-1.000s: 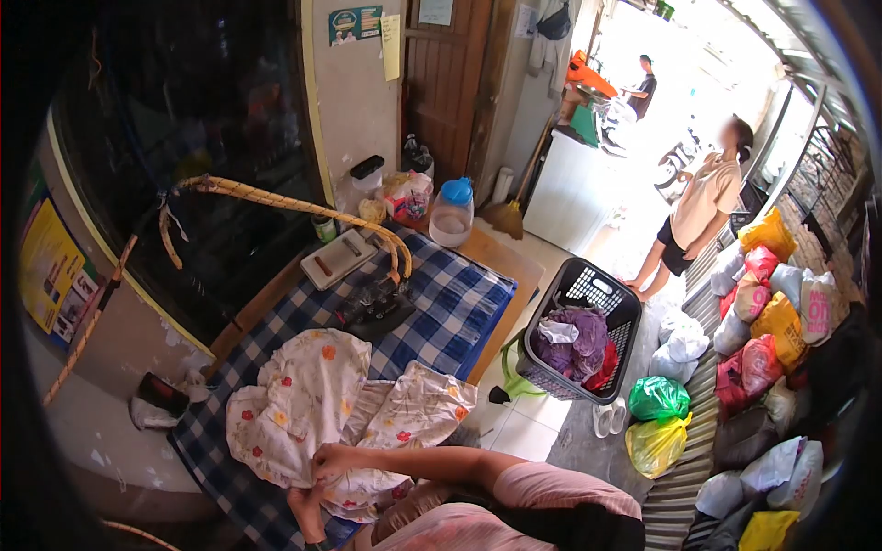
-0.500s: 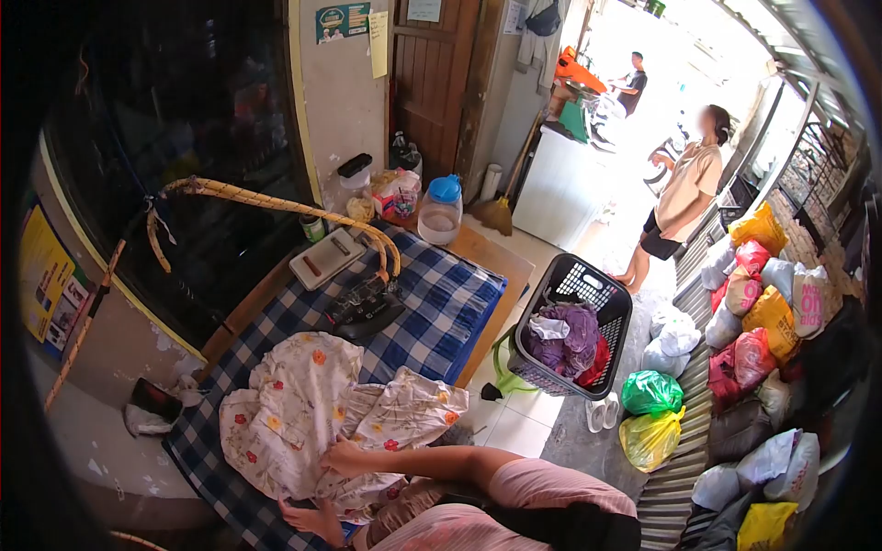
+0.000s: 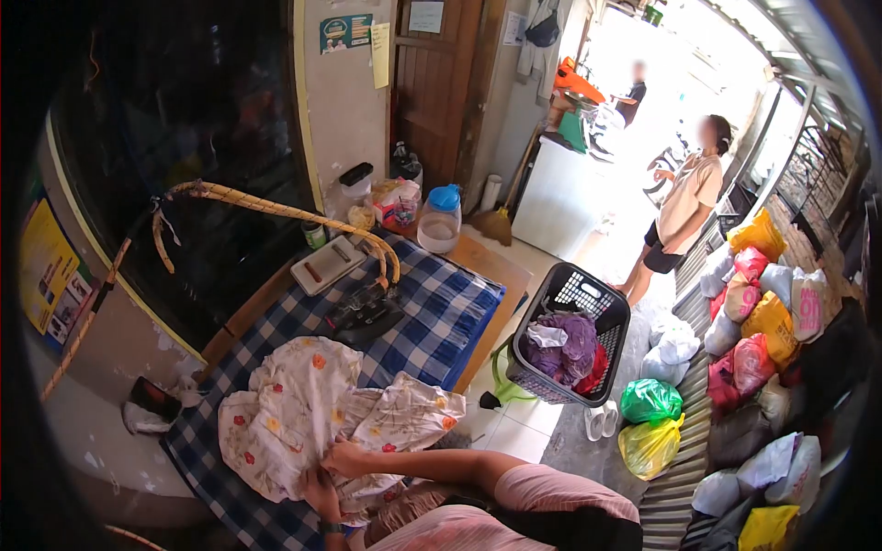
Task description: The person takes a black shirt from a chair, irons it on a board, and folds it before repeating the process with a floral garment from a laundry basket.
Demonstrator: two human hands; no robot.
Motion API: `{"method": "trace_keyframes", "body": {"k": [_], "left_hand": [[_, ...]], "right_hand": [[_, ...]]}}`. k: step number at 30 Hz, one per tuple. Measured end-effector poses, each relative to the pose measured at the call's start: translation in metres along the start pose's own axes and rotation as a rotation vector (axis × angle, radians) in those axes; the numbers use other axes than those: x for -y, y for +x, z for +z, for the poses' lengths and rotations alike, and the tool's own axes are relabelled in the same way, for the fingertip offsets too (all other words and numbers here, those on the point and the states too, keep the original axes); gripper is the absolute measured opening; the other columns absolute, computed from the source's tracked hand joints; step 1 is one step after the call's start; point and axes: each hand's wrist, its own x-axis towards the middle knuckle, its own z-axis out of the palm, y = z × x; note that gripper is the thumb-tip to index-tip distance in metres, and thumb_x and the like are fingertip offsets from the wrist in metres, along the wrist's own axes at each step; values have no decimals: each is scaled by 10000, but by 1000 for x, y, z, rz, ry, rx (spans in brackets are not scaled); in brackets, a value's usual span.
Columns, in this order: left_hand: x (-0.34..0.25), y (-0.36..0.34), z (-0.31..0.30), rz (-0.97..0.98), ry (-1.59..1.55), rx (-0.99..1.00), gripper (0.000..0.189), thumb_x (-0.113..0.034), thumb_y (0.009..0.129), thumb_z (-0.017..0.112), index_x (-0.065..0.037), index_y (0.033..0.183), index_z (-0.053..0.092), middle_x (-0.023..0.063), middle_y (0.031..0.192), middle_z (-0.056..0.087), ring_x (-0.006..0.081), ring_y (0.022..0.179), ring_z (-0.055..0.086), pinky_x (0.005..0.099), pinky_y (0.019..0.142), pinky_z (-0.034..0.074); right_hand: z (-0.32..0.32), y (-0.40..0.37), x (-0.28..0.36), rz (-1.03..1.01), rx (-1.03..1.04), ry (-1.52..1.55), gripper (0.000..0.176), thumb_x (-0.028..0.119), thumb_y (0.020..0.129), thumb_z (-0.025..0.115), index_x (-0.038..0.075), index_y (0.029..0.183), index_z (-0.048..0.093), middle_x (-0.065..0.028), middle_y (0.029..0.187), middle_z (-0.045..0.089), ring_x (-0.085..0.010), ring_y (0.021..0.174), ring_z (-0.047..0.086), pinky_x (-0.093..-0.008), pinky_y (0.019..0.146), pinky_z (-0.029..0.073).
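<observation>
A cream floral garment (image 3: 294, 404) with red and orange flowers lies bunched on a blue-and-white checked cloth (image 3: 432, 294). My right hand (image 3: 345, 457) is closed on a fold near the garment's lower middle. Just beside it, my left hand (image 3: 320, 494), with a dark band on the wrist, has its fingers closed at the garment's edge. The cloth partly hides the fingertips of both hands. Beyond the garment stands a dark clothes iron (image 3: 361, 317), its cord wrapped in a yellowish sleeve (image 3: 276, 209).
A dark basket of clothes (image 3: 570, 395) stands right of the table. Many tied bags (image 3: 652, 399) line the right wall. A shallow tray (image 3: 326, 264) and a blue-lidded jar (image 3: 439, 220) sit at the table's back. One person (image 3: 689, 188) stands near the doorway, another farther off.
My left hand has moved up to beside my right hand, and its spread fingers have closed on the garment. My right hand stays nearly in place. The iron has not moved.
</observation>
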Motion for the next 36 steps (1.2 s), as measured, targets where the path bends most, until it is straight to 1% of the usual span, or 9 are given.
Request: {"method": "trace_keyframes", "body": {"k": [6, 8, 11, 12, 14, 17, 20, 32, 36], "left_hand": [[-5, 2, -6, -21, 38, 83, 160, -128, 867, 559, 19, 880, 622, 229, 913, 595, 418, 922, 534, 512, 814, 416], [2, 6, -1, -65, -136, 106, 160, -125, 839, 598, 34, 840, 618, 233, 825, 608, 432, 852, 559, 508, 757, 438], [9, 8, 2, 19, -14, -25, 201, -149, 835, 630, 51, 820, 613, 221, 740, 625, 396, 706, 598, 461, 669, 461], [13, 11, -1, 17, -11, -23, 201, -149, 835, 630, 51, 820, 613, 221, 740, 625, 396, 706, 598, 461, 669, 461], [10, 24, -15, -163, -205, 275, 257, -189, 843, 654, 64, 827, 612, 187, 698, 635, 270, 601, 596, 385, 603, 455], [32, 39, -14, -349, -227, 461, 295, -221, 870, 646, 69, 832, 609, 128, 651, 628, 148, 581, 522, 337, 587, 441], [29, 37, -15, -378, -351, 446, 294, -221, 888, 632, 69, 843, 610, 79, 664, 615, 111, 621, 479, 323, 592, 432], [37, 31, -3, -484, -585, 340, 264, -225, 915, 605, 26, 839, 641, 7, 736, 584, 100, 709, 456, 303, 616, 408], [27, 33, -16, -436, -470, 441, 295, -237, 935, 552, 38, 890, 652, 9, 798, 606, 109, 754, 514, 289, 688, 440]], "right_hand": [[-3, -6, 2, -142, -88, 44, 159, 214, 743, 619, 99, 852, 637, -106, 904, 630, -290, 944, 567, -440, 816, 420], [5, -5, -1, -139, -134, 217, 264, 197, 746, 622, 64, 975, 614, -140, 982, 604, -318, 987, 548, -446, 859, 437], [12, -9, -4, -145, -159, 286, 322, 173, 753, 617, 67, 1056, 584, -150, 986, 585, -338, 983, 545, -440, 872, 449], [14, -10, -4, -145, -159, 290, 322, 173, 753, 617, 67, 1056, 584, -150, 986, 585, -338, 983, 545, -440, 872, 449], [16, -11, -6, -182, -180, 293, 284, 158, 756, 617, 69, 1025, 596, -146, 951, 584, -336, 967, 548, -441, 843, 453], [22, -8, -10, -179, -187, 384, 266, 149, 756, 628, 65, 1007, 599, -150, 937, 583, -338, 944, 551, -445, 820, 453], [29, -11, -8, -167, -299, 396, 197, 158, 800, 619, 28, 942, 580, -140, 918, 564, -343, 946, 535, -427, 853, 441], [23, -14, 2, -114, -378, 252, 178, 183, 849, 596, 30, 931, 560, -122, 933, 524, -297, 922, 498, -386, 850, 424], [23, -20, 0, -127, -448, 349, 171, 184, 844, 598, 31, 911, 559, -123, 914, 518, -296, 912, 500, -386, 850, 417]]}}
